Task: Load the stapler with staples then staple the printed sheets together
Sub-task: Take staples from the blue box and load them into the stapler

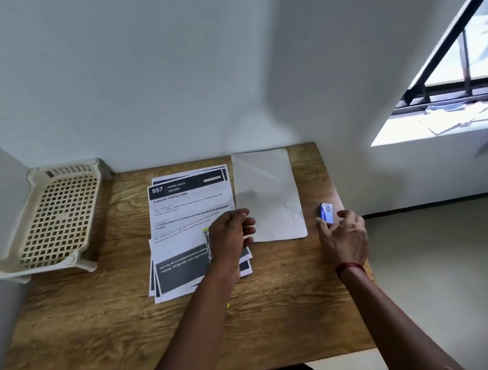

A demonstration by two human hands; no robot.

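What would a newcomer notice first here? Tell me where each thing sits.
The printed sheets lie fanned at the middle of the wooden table, the left hand on them gripping a slim stapler. To their right, the right hand is at a small blue box near the table's edge; whether it grips is unclear. A cream perforated tray sits in the far left corner.

Bright daylight enters through the dark-framed window [466, 56] at upper right, partly overexposed. The brown wood-grain surface [73, 329] is evenly lit, with soft shadows. Wide-angle distortion bends the edges; text on the white printed sheets [186, 212] looks slightly blurred.
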